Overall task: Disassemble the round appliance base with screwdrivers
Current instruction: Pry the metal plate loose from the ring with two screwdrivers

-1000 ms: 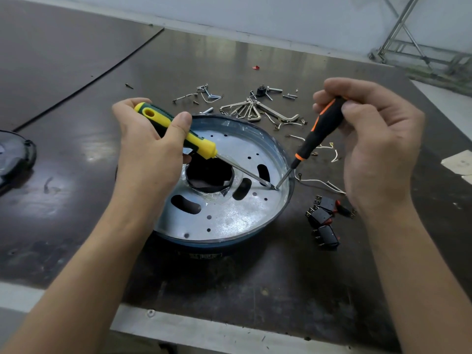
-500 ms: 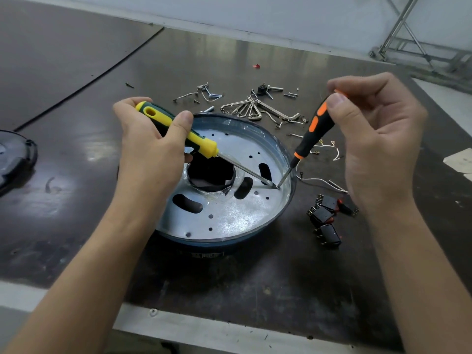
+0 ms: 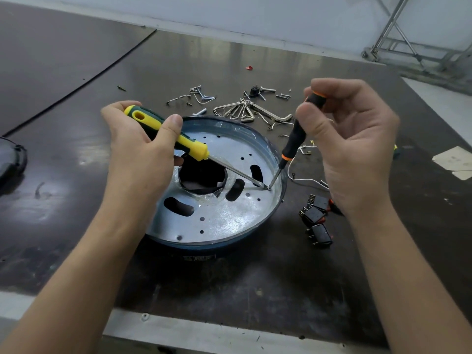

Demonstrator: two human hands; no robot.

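Note:
The round appliance base (image 3: 224, 221) lies on the dark table, a silver metal dish with a blue rim, a central hole and several slots. My left hand (image 3: 138, 159) grips a yellow and green screwdriver (image 3: 178, 139), its shaft slanting down to the right. My right hand (image 3: 355, 149) pinches the top of a black and orange screwdriver (image 3: 296, 139), held nearly upright. Both tips meet at one spot near the dish's right inner edge.
Loose screws, hex keys and wire clips (image 3: 245, 108) lie behind the base. Three black switches (image 3: 316, 221) and a white wire (image 3: 306, 178) sit to its right. A dark round part (image 3: 10, 159) is at the left edge, paper scraps (image 3: 454, 159) at the right.
My right hand rolled the black and orange screwdriver and tilted it more upright, its fingers shifting on the handle. The left hand and its screwdriver stayed in place.

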